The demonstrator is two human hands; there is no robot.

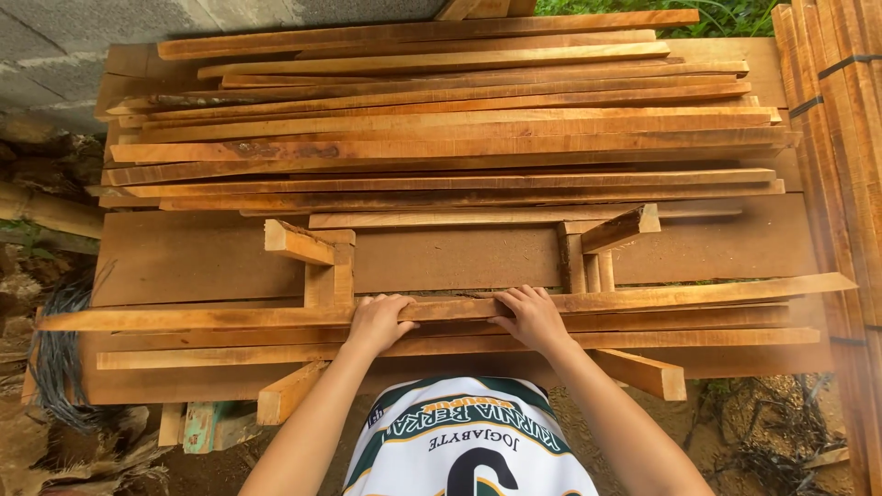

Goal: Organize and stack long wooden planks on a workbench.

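Observation:
A long thin wooden slat (643,298) lies across the near part of a wide brown board table (184,257). My left hand (377,321) grips this slat near its middle, fingers curled over the top edge. My right hand (531,317) grips the same slat a little to the right. Two more long slats (698,338) lie just under my hands, parallel to the held one. Beyond my hands stand short upright wooden blocks (329,262) and another block set (597,243).
A big pile of long slats (441,129) covers the far half of the table. Bundled slats (831,138) stand at the right. A grey block wall (55,46) is at the far left, with a dark bundle of strands (55,358) on the ground at the left.

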